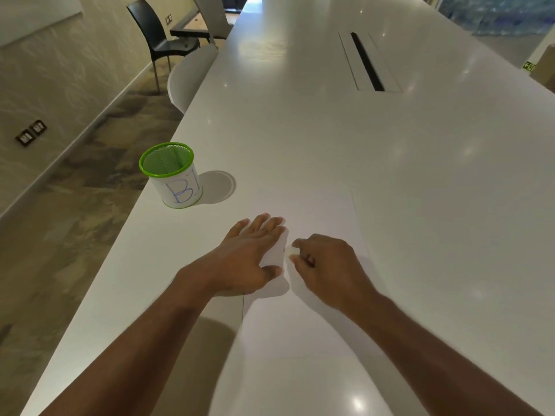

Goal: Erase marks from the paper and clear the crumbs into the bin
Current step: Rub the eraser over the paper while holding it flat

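A white sheet of paper (318,211) lies flat on the white table (420,175) in front of me. My left hand (250,253) presses flat on the paper's left part, fingers straight and together. Just to its right, my right hand (327,259) pinches a small white eraser (292,251) between thumb and fingers, its tip down on the paper. No marks or crumbs are plain to see on the sheet. A green-rimmed mesh cup (171,175) wrapped in white paper lettered "BI" stands near the table's left edge, beyond my left hand.
The table's left edge runs diagonally past the cup, with floor below. A white chair (189,76) is tucked against that edge; a black chair (156,34) stands further back. A cable slot (368,63) sits in the far table middle.
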